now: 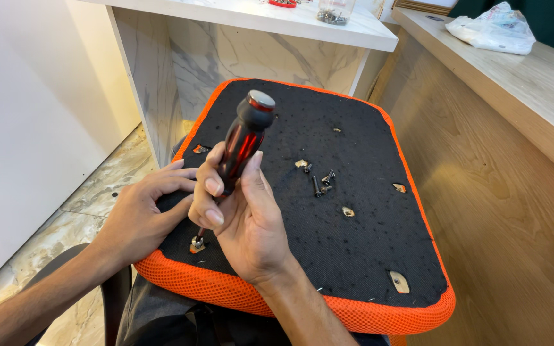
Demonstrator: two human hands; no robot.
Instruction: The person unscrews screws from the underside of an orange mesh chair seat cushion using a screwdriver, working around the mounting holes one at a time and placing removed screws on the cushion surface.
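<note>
Near the seat cushion's (354, 256) left front corner, the right hand (242, 218) clenches the stiff, probably light screwdriver (242, 144) by its fat red-and-black grip, tip on a screw (196, 243), while the left hand (139, 221) rests loosely curled, grasping nothing, on the soft black underside.

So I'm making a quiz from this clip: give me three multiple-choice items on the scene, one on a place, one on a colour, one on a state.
1. Where do the loose dark screws lie?
A floor
B black fabric seat underside
C white counter

2. What colour is the mesh rim?
A orange
B blue
C green

3. What does the right hand do?
A rests flat
B grips the red-and-black screwdriver
C holds a bag

B: they sit mid-panel.
A: orange edge all round.
B: fingers wrap the handle, while the left hand lies on the panel.
</note>
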